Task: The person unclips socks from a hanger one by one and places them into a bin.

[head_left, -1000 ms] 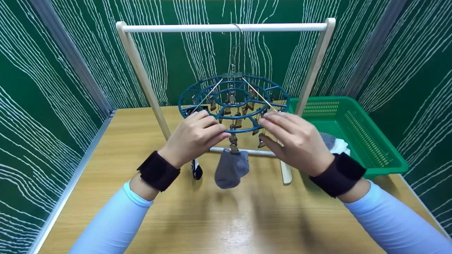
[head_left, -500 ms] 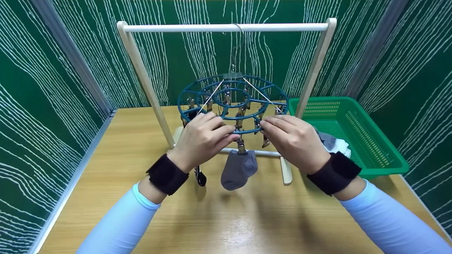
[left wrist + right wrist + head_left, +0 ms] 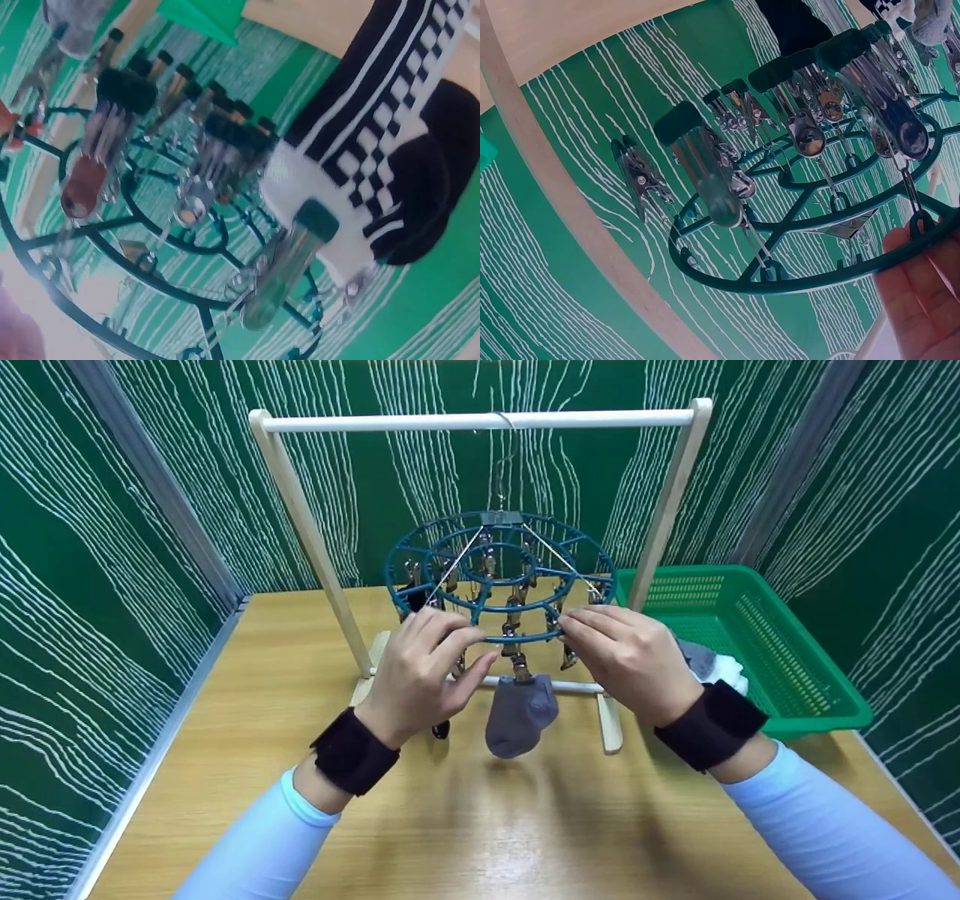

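Observation:
A round dark-green clip hanger [image 3: 517,608] with metal clips hangs by its hook from the rack's bar. At its front, a grey sock [image 3: 517,720] hangs from a clip. A black-and-white checkered sock [image 3: 375,142] hangs from another clip, mostly hidden behind my left hand in the head view. My left hand [image 3: 424,671] is at the front rim, thumb and forefinger spread apart with nothing pinched between them. My right hand [image 3: 626,656] holds the front-right rim; in the right wrist view its fingers [image 3: 915,289] lie against the ring beside a clip, thumb hidden.
A wooden rack [image 3: 480,421] stands on the wooden table [image 3: 480,825], its posts on either side of the hanger. To the right, a green basket [image 3: 795,660] contains grey and white socks [image 3: 724,669], partly behind my right hand. Green walls enclose the table.
The hanger has turned a little, with the grey sock shifting right. My left hand followed the rim rightward, then parted its thumb from it. The right hand moved slightly and keeps to the rim.

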A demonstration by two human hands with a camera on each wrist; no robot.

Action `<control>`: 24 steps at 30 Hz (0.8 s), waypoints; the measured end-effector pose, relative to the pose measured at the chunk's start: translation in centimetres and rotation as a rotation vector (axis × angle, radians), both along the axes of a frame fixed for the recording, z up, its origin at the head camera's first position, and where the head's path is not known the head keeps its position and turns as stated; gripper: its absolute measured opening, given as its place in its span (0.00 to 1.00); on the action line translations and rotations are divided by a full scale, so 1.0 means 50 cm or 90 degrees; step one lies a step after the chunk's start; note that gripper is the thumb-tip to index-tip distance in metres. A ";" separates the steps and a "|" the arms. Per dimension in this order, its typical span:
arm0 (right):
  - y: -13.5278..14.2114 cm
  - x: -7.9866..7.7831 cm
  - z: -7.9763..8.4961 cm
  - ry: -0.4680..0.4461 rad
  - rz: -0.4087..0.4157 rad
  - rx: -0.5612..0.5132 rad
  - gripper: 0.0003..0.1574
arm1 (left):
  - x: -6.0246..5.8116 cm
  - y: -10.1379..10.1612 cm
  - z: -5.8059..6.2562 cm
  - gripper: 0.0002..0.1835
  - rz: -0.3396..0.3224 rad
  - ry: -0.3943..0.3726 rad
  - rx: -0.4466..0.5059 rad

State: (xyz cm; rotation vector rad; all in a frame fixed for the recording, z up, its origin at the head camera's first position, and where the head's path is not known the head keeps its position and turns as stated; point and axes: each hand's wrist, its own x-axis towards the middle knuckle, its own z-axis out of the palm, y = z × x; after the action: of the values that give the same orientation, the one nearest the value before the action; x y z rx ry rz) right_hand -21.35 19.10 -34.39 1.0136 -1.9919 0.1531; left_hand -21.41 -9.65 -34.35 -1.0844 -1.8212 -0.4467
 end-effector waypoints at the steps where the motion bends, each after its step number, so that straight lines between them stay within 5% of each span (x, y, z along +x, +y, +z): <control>1: 0.000 -0.001 0.000 -0.001 0.001 -0.003 0.16 | 0.004 0.001 -0.003 0.12 -0.012 -0.001 0.008; 6: 0.001 -0.003 -0.001 -0.007 0.009 -0.022 0.17 | 0.021 0.016 -0.025 0.10 -0.067 -0.078 0.025; 13: 0.003 -0.006 0.000 -0.005 0.018 -0.029 0.18 | 0.030 0.036 -0.052 0.17 -0.038 -0.263 0.007; 19: 0.005 -0.005 -0.001 -0.012 0.024 -0.041 0.19 | 0.017 0.051 -0.059 0.28 -0.048 -0.473 -0.005; 24: 0.006 -0.004 -0.002 -0.010 0.022 -0.035 0.19 | 0.005 0.060 -0.056 0.26 -0.087 -0.551 0.025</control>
State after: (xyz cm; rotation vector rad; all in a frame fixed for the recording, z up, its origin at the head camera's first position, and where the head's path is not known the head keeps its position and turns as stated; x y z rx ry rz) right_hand -21.54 19.40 -34.50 1.0148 -1.9732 0.2347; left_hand -21.16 -6.67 -37.17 -1.0702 -2.4588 -1.1619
